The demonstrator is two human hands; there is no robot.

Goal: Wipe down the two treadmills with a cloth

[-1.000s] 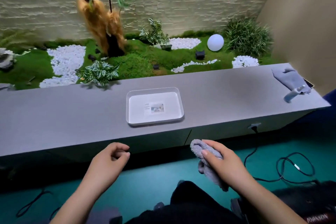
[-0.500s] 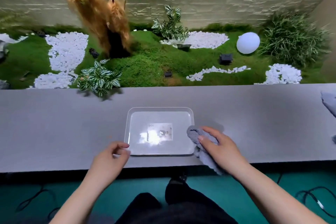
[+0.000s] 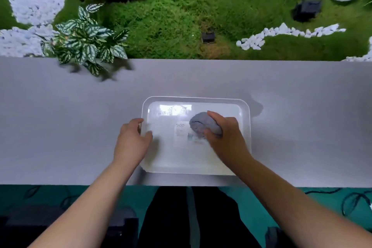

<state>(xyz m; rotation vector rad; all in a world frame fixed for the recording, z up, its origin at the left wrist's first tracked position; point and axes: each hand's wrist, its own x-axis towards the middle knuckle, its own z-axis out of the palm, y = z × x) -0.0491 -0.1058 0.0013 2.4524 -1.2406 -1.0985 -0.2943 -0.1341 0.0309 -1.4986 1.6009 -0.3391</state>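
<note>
Cloth (image 3: 202, 127) sits bunched in the right hand (image 3: 227, 139) over the tray (image 3: 181, 159), whose left rim the left hand (image 3: 130, 141) grips.

The cloth (image 3: 202, 126) is grey and bunched into a compact wad; the right hand (image 3: 223, 137) grips it. It sits within the white tray (image 3: 196, 98), right of centre.

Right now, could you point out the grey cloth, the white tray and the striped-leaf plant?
grey cloth (image 3: 201, 125): head view, on its bunched middle.
white tray (image 3: 177, 159): head view, on its bare floor near the front rim.
striped-leaf plant (image 3: 84, 44): head view, on its middle leaves.
</note>
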